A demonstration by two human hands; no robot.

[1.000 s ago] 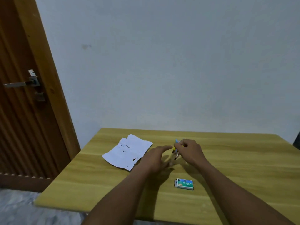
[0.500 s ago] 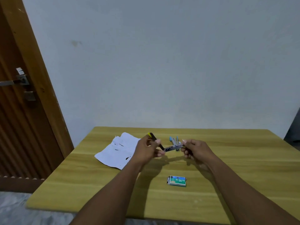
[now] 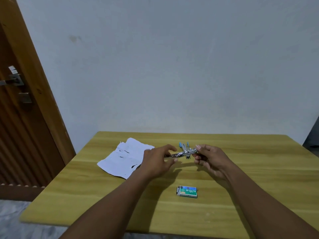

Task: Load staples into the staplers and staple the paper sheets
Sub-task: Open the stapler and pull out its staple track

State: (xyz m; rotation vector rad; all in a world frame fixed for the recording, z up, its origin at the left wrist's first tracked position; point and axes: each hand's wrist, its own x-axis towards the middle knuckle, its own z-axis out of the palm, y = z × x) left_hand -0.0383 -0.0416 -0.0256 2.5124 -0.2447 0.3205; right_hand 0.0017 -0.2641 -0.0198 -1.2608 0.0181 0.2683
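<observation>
Both hands hold a small metal stapler (image 3: pixel 183 154) level above the wooden table (image 3: pixel 259 169). My right hand (image 3: pixel 209 158) pinches its right end. My left hand (image 3: pixel 158 162) grips its left end, and the fingers cover that end. Behind the held stapler a second stapler with blue parts (image 3: pixel 184 146) stands on the table, partly hidden. A green and blue staple box (image 3: pixel 187 191) lies on the table in front of my hands. White paper sheets (image 3: pixel 124 157) with dark marks lie left of my left hand.
The table stands against a plain grey wall (image 3: pixel 172 66). A brown wooden door (image 3: pixel 19 109) with a metal handle is on the left. A dark object (image 3: pixel 313 135) shows at the right edge.
The stapler has been lifted off the table and is now held level between both hands. The yellow and black part seen in my left hand half a second ago no longer shows.
</observation>
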